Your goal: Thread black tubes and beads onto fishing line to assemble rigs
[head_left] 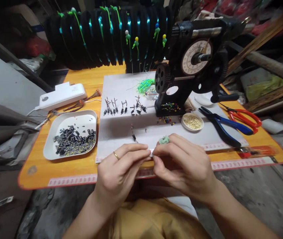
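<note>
My left hand (121,166), a ring on one finger, is pinched closed at the front edge of the white board (116,132). Fingertip to fingertip with it, my right hand (183,162) is closed too. A tiny pale piece shows between the fingertips, too small to name. A lump of green putty-like material (164,139) rests against the fingers of my right hand. Just beyond my left hand lies a small black cylinder with a metal end (134,136). Farther back on the board, several black cylinders with wire legs (110,112) are laid out.
At left are a tray of small black parts (45,146) and a white power strip (63,96). A black geared machine (168,63) stands behind. To the right are a dish of gold bits (192,122), blue-handled pliers (222,126), red-handled pliers (248,118) and colored beads (166,120).
</note>
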`<state>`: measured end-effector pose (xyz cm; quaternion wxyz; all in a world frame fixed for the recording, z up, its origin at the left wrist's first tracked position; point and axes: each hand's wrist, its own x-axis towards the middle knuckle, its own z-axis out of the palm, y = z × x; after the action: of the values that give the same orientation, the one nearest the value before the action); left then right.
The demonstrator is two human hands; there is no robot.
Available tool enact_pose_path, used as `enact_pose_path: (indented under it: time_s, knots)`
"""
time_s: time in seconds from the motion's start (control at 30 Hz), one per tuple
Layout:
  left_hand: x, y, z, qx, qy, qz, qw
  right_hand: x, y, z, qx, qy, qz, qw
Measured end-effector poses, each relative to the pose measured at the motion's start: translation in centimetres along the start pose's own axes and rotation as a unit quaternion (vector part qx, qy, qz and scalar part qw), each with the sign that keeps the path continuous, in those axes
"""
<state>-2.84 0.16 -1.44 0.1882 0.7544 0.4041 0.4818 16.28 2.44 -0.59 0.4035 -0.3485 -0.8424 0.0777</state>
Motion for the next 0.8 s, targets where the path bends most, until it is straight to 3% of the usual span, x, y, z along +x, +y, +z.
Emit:
enact_pose_path:
  time_s: [0.2, 0.43, 0.8]
  knots:
    - [0.2, -0.8, -0.4, 0.158, -0.027, 0.089, 0.983, 0.1, 0.8, 0.4, -0.057, -0.014, 0.001, 0.998]
    - [1.0, -0.3, 0.3, 0.196, -0.084, -0.030, 0.977, -1.1, 1.2, 0.4, -0.042, -0.061, 0.031, 0.997]
    - [0.8, -0.3, 1.0, 0.196, -0.053, -0.083, 0.976, -1.5, 1.3, 0.5, -0.046, -0.074, 0.051, 0.995]
